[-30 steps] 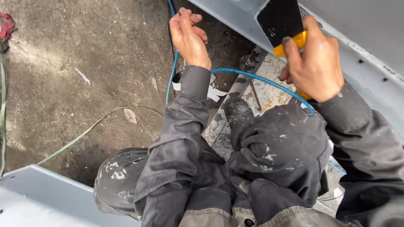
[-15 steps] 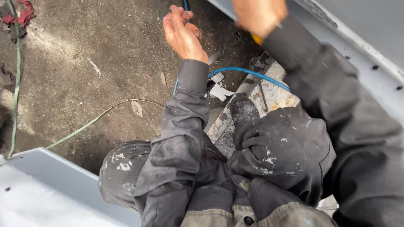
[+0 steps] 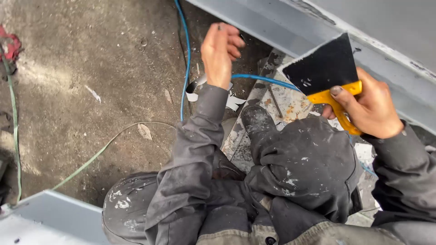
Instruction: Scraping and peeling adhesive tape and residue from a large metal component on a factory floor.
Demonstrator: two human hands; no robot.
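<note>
My right hand (image 3: 370,109) grips the yellow handle of a wide putty knife (image 3: 324,68). Its dark blade points up and left, against the grey steel beam (image 3: 272,25) at the upper right. My left hand (image 3: 220,52) hovers above the dirt floor with fingers curled loosely and nothing visible in them. It is just right of a blue hose (image 3: 186,59) that runs down the ground and bends toward the right. I am crouched; my grey trouser knees (image 3: 304,159) and a dusty black boot (image 3: 256,120) fill the lower middle.
A paint-stained board (image 3: 286,102) lies under my boot. A thin green cable (image 3: 97,154) curves over the dirt, and a green cord (image 3: 13,113) with a red item (image 3: 9,45) is at the left edge. Another grey steel beam (image 3: 54,218) crosses the lower left corner. White scraps (image 3: 234,102) lie near the hose.
My right hand went up out of sight with the putty knife, then came back down and right into full view. My left hand curled and shifted slightly along the blue hose.
</note>
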